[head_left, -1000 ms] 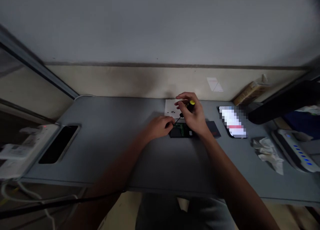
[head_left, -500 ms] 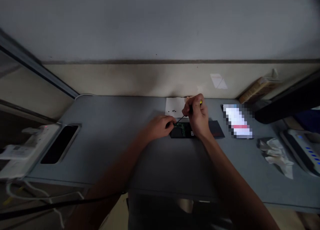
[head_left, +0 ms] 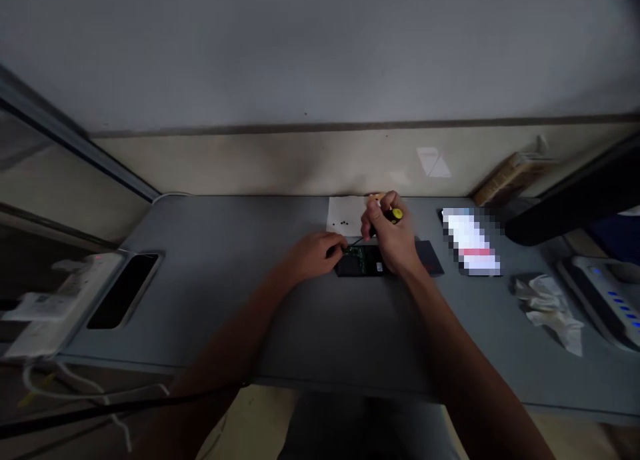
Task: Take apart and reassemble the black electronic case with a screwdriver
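Note:
My right hand (head_left: 395, 237) is closed around a screwdriver (head_left: 397, 215) with a black and yellow handle. Its thin shaft slants down and left to the upper left part of an opened flat black device (head_left: 375, 270). A green circuit board (head_left: 356, 255) and a small white label show inside that device. At its left end, my left hand (head_left: 317, 253) has thumb and forefinger pinched together close to the shaft's tip. What those fingers hold, if anything, is too small to make out. Several tiny dark pieces, perhaps screws, lie on a white paper (head_left: 350, 210) just behind.
A phone (head_left: 125, 292) and a white power strip (head_left: 60, 307) are at the table's left. On the right are a blurred-out lit screen (head_left: 470, 241), crumpled tissue (head_left: 553, 310) and a grey device with blue lights (head_left: 605, 300). A box (head_left: 513, 179) leans at the back wall.
My right hand has tilted, so more of the screwdriver's yellow handle end shows. My left hand keeps its pinch at the device's left end. The whole view has shifted slightly.

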Demonstrator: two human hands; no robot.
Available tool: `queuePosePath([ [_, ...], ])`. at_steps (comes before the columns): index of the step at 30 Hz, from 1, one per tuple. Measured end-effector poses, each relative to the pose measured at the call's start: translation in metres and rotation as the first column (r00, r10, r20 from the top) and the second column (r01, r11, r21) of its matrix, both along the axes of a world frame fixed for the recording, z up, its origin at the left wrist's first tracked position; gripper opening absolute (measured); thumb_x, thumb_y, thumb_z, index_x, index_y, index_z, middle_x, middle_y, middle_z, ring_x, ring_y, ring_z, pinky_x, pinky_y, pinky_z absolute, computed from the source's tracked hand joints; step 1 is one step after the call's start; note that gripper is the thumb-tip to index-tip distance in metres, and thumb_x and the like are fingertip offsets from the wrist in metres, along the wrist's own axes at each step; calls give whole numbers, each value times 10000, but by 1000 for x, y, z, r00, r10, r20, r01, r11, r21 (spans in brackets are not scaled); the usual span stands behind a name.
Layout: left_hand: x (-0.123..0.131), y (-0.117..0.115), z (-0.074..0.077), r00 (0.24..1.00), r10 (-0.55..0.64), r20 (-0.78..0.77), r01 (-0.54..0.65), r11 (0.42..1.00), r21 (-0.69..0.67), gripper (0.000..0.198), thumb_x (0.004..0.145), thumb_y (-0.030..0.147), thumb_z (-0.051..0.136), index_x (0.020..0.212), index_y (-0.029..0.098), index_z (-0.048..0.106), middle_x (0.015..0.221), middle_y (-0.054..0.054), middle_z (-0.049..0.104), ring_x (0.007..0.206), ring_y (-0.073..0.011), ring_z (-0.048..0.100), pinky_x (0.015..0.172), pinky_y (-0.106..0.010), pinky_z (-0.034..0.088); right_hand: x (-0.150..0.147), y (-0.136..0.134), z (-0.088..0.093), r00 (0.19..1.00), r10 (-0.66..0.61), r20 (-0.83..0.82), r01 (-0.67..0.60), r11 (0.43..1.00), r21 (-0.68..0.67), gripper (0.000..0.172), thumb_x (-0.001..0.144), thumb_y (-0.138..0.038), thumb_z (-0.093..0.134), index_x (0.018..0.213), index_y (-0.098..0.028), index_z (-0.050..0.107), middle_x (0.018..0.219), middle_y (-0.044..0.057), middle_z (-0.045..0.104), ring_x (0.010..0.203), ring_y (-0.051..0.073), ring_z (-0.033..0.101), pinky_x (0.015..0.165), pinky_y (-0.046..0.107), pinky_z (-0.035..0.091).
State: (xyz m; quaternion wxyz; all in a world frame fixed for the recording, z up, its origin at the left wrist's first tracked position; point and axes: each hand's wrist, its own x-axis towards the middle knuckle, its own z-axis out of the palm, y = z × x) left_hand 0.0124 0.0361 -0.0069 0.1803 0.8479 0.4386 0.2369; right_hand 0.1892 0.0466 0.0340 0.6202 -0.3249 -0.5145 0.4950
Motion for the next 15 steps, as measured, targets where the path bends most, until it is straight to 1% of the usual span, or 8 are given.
queuePosePath([
  [1,0,-1,1,1000,0,-7,0,1000,0,250,893,128,516,994,231,720,984,-41,772,887,-200,717,824,-313,548,-1,0,-1,1000,-2,3,2,1000,7,521,802,-613,736,786,-273,342,594,-110,425,439,76,400,452,250,354],
  [3,1,-3,4,1000,-3,-28,3,1000,-1,242,901,139,510,1007,222,711,985,-48,768,892,-205,715,826,-319,546,-4,1,0,1000,5,-23,-4,1000,12,471,832,-697,646,837,-273,440,567,-104,383,454,92,390,457,257,344],
  [5,1,-5,7,999,-9,-49,9,1000,-4,227,909,157,515,1025,217,701,978,-49,761,891,-207,710,823,-320,542,-6,1,1,997,29,-77,-30,999,-15,504,872,-767,509,920,-267,550,616,-68,441,527,112,460,522,277,405],
  [7,1,-6,9,998,-7,-60,7,1000,-6,216,912,168,521,1033,213,694,972,-49,754,890,-205,704,825,-319,537,-6,1,3,991,33,-126,-40,998,-51,520,871,-772,501,912,-264,600,701,-35,505,628,125,536,609,289,461],
  [9,1,-7,11,998,-2,-66,1,1000,-9,209,910,170,527,1033,211,692,962,-48,751,875,-201,699,815,-314,532,-4,0,4,989,33,-144,-44,996,-73,469,804,-716,662,810,-257,566,780,-25,549,720,125,592,692,287,493],
  [10,1,-7,12,998,2,-67,-3,1000,-14,207,908,168,531,1032,212,691,955,-46,749,863,-196,696,806,-309,529,-2,-1,3,989,41,-143,-53,995,-80,478,765,-683,730,770,-252,524,799,-28,559,728,121,602,710,287,500],
  [12,1,-7,12,998,2,-68,-4,1000,-25,204,903,165,537,1028,217,690,946,-40,747,845,-189,691,789,-299,524,0,-1,1,990,59,-125,-70,994,-86,526,738,-644,779,735,-250,432,746,-52,536,640,102,567,650,279,489],
  [15,1,-6,13,998,-9,-61,7,999,-40,204,904,164,533,1022,218,691,956,-41,747,848,-188,689,787,-298,522,1,1,-2,997,10,-71,-14,998,-53,546,761,-665,746,741,-261,378,603,-95,410,495,83,418,503,256,387],
])
